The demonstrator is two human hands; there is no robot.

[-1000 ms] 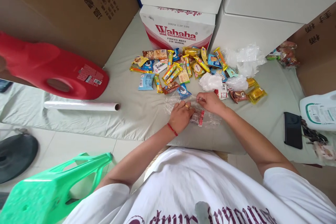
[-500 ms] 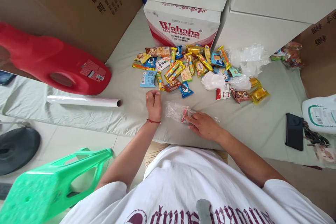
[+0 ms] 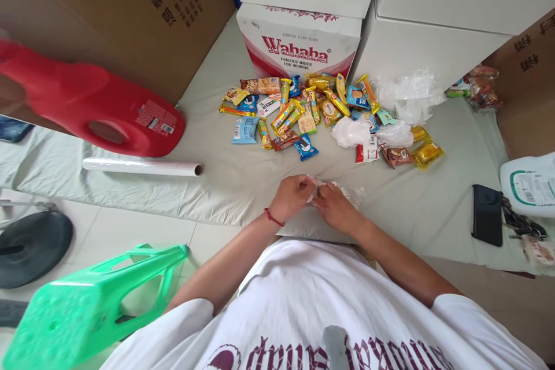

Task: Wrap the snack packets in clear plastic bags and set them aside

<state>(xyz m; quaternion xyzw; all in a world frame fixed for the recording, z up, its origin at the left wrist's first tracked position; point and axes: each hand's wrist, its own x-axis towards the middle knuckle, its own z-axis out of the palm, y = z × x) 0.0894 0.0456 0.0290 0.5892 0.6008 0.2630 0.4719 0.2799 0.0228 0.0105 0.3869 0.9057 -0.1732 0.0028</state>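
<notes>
Close together in front of my body, both hands hold a clear plastic bag (image 3: 354,195). My left hand (image 3: 295,195) pinches one edge of it between thumb and fingers. Closed on the plastic just beside it is my right hand (image 3: 336,205), and the crumpled rest of the bag spreads out past its knuckles to the right. What lies inside the bag is hidden by my fingers. Beyond the hands, a loose pile of wrapped snacks (image 3: 287,118) covers the cloth, with a blue snack packet (image 3: 306,147) nearest to me.
A white Wahaha carton (image 3: 299,40) stands behind the snacks. Crumpled clear bags (image 3: 410,92) lie at their right. To the left are a red jug (image 3: 125,110) and a roll of film (image 3: 143,167). A black phone (image 3: 487,215) rests at the right; a green stool (image 3: 87,306) is lower left.
My left hand has moved right and towards me, from beside the bag onto its edge. My right hand has closed on the plastic, and the bag's left part is now gathered between both hands.
</notes>
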